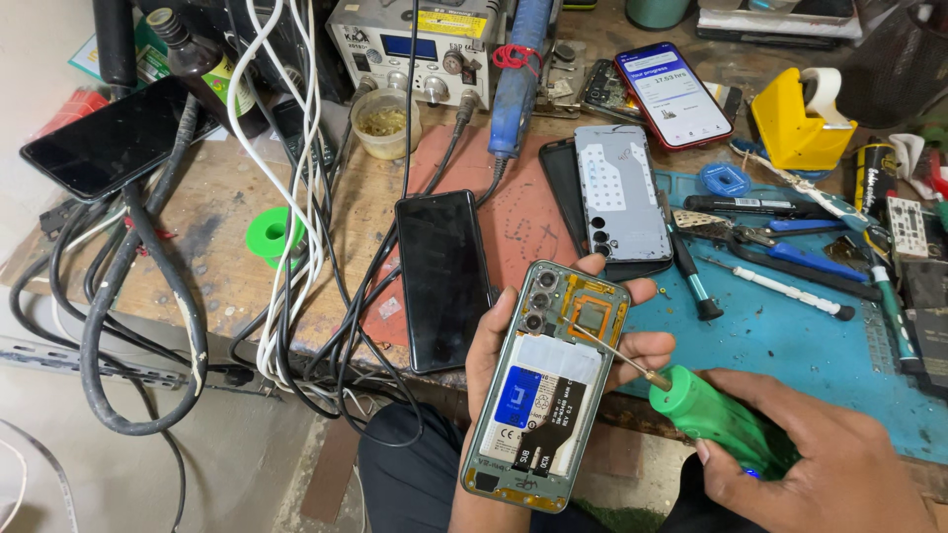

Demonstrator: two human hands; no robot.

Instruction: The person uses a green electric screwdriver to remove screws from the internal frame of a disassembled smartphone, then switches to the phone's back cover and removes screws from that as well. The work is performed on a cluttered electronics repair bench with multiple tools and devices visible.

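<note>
Bench edge tight: black phone [443, 279] just L of opened phone [546, 385], grey back cover [622, 192] close above, loose tools [780, 266] crowd blue mat [790, 341] R, cable tangle [286, 197] blocks far L.

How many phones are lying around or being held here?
5, maybe more hidden: the opened phone in the left hand, a black phone mid-bench, a black phone far left, a red phone with lit screen, a dark phone under a grey back cover.
</note>
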